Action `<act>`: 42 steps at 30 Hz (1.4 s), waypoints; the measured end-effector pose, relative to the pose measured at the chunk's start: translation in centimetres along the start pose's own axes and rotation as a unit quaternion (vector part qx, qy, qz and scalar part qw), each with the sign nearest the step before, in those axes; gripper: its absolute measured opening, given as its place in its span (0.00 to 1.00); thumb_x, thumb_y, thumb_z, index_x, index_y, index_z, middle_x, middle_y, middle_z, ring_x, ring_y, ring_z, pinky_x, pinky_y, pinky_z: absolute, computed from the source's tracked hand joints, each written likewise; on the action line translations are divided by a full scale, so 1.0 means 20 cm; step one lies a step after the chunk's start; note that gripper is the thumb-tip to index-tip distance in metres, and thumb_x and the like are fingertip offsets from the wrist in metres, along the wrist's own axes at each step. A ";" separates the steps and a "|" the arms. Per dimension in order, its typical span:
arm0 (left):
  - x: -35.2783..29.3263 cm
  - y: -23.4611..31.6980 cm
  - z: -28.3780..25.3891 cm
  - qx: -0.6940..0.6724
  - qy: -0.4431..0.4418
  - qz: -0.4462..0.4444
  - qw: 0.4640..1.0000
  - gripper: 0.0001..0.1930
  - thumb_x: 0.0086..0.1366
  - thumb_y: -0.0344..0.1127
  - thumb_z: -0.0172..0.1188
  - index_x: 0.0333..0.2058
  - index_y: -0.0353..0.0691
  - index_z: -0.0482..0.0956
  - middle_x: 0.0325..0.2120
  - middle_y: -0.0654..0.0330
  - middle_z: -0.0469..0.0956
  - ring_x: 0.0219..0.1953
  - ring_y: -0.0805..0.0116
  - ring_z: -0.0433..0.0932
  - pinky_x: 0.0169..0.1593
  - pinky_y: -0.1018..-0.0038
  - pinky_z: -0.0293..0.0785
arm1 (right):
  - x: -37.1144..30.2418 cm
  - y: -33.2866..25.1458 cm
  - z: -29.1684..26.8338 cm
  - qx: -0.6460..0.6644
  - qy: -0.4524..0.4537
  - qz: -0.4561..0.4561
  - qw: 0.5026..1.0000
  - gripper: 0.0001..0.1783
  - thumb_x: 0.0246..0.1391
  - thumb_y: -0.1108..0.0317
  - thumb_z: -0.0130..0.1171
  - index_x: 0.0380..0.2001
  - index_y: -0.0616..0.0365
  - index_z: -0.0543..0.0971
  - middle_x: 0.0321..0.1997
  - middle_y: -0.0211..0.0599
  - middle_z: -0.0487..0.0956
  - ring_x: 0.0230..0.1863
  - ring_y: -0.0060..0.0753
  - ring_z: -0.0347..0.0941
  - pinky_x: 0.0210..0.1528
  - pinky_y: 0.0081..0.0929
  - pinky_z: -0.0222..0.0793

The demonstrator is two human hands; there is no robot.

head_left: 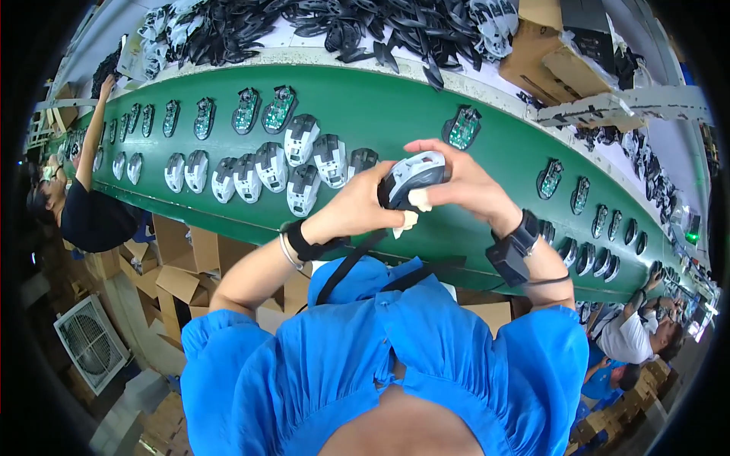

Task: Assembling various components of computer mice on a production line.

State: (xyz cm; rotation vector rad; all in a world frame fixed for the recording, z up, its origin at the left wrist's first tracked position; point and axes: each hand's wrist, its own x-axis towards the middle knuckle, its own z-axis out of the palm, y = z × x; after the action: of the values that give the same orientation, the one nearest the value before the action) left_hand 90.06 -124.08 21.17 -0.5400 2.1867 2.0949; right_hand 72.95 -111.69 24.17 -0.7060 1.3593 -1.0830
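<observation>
Both my hands hold one grey and black computer mouse (414, 176) above the green belt. My left hand (357, 199) grips its left side, and my right hand (475, 186) wraps round its right side. Pale coverings show on some of my thumb and finger tips. Left of my hands several assembled grey mice (303, 140) lie close together on the belt. Beyond my right hand sits an open mouse base with a green circuit board (462, 127). The underside of the held mouse is hidden.
The long green belt (411, 99) curves across the view, with open mouse bases (245, 112) along its far side. Piles of black plastic parts (342, 23) and a cardboard box (540, 53) stand beyond it. One person (99, 213) works at far left, others at far right (631, 334).
</observation>
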 end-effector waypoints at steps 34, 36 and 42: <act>0.01 -0.63 0.20 0.472 0.137 0.154 0.857 0.37 0.43 0.42 0.70 0.55 0.55 0.67 0.59 0.44 0.58 0.61 0.47 0.59 0.61 0.51 0.55 | 0.87 0.40 -0.72 -0.566 0.345 -0.347 0.664 0.09 0.48 0.71 0.55 0.35 0.56 0.78 0.41 0.38 0.76 0.44 0.38 0.71 0.47 0.34 0.66; 0.00 -0.73 0.22 0.470 0.114 0.156 0.861 0.36 0.44 0.41 0.69 0.55 0.55 0.67 0.54 0.47 0.63 0.55 0.49 0.64 0.56 0.55 0.60 | 0.80 0.35 -0.60 -0.455 0.334 -0.312 0.764 0.09 0.49 0.70 0.55 0.35 0.57 0.77 0.35 0.40 0.76 0.38 0.38 0.72 0.42 0.33 0.67; 0.00 -0.78 0.18 0.276 0.175 0.090 0.941 0.37 0.42 0.38 0.72 0.50 0.34 0.64 0.37 0.47 0.72 0.41 0.47 0.72 0.45 0.60 0.69 | 0.40 0.56 -0.43 -0.385 0.182 -0.001 0.905 0.15 0.46 0.59 0.57 0.29 0.62 0.76 0.23 0.49 0.77 0.27 0.48 0.75 0.31 0.38 0.68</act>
State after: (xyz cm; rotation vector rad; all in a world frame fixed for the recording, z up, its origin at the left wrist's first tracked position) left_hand 93.94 -120.71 5.94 -0.7123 2.9625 1.4055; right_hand 65.74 -113.11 9.62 -1.1033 2.1530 -0.6645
